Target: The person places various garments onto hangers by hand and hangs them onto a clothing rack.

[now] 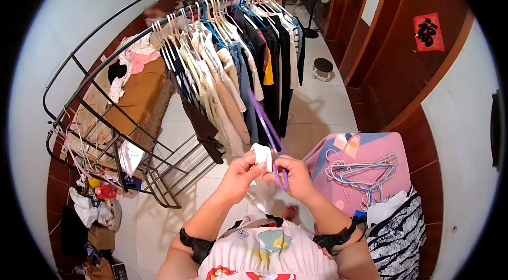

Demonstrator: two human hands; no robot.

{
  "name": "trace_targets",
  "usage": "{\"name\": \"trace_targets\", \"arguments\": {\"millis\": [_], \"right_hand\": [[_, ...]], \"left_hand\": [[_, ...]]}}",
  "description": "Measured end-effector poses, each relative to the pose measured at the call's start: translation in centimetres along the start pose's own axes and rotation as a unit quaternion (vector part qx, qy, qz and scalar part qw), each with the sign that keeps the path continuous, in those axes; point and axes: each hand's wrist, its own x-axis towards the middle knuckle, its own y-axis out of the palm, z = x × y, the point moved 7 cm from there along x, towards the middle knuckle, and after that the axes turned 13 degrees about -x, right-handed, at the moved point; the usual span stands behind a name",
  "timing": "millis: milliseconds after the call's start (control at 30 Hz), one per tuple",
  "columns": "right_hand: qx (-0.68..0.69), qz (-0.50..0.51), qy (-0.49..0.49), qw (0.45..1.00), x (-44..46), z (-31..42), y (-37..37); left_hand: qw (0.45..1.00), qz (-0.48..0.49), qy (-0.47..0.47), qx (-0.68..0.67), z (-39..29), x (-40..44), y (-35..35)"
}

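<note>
Pinching a bunched white garment (261,154) in the left hand (239,175), with thumb pressed on the cloth and fingers curled around it. Gripping a purple hanger (264,118) in the right hand (292,175), closed around the lower part, with the rest slanting up and away toward the hung clothes (233,68). Keeping both hands close together in front of a floral top (270,253), with garment and hanger side by side between them. Too hidden to tell: any overlap of hanger and cloth inside the fold. Facing a black metal frame (106,68), loaded with a long row of beige, denim and dark pieces on mostly pale hangers. Near the right arm, on a pink patterned surface (378,145): a loose pile of white and blue hangers (364,170), with a black-and-white patterned cloth (397,237) just beside. Farther off, on pale floor tiles (151,227): a small round stool (323,66), near dark wooden doors.
</note>
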Motion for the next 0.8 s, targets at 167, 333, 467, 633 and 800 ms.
{"name": "trace_targets", "arguments": {"millis": [167, 333, 467, 633, 800], "right_hand": [[0.203, 0.024, 0.146, 0.968, -0.7, -1.5, 1.0], [0.252, -0.029, 0.189, 0.949, -0.3, -2.3, 0.0], [0.125, -0.111, 0.157, 0.973, -0.3, -2.5, -2.4], [0.076, -0.162, 0.164, 0.970, -1.0, -2.3, -3.8], [0.015, -0.144, 0.146, 0.979, -1.3, -3.0, -3.5]], "left_hand": [[0.993, -0.045, -0.090, -0.067, 1.6, -1.9, -2.8], [0.985, -0.070, -0.141, -0.076, 2.1, -3.9, -5.8], [0.979, -0.114, -0.169, -0.011, 2.1, -6.5, -10.4], [0.923, -0.234, -0.195, 0.236, 7.9, -11.6, -20.0], [0.900, -0.245, -0.358, 0.036, 12.2, -16.2, -22.0]]}}
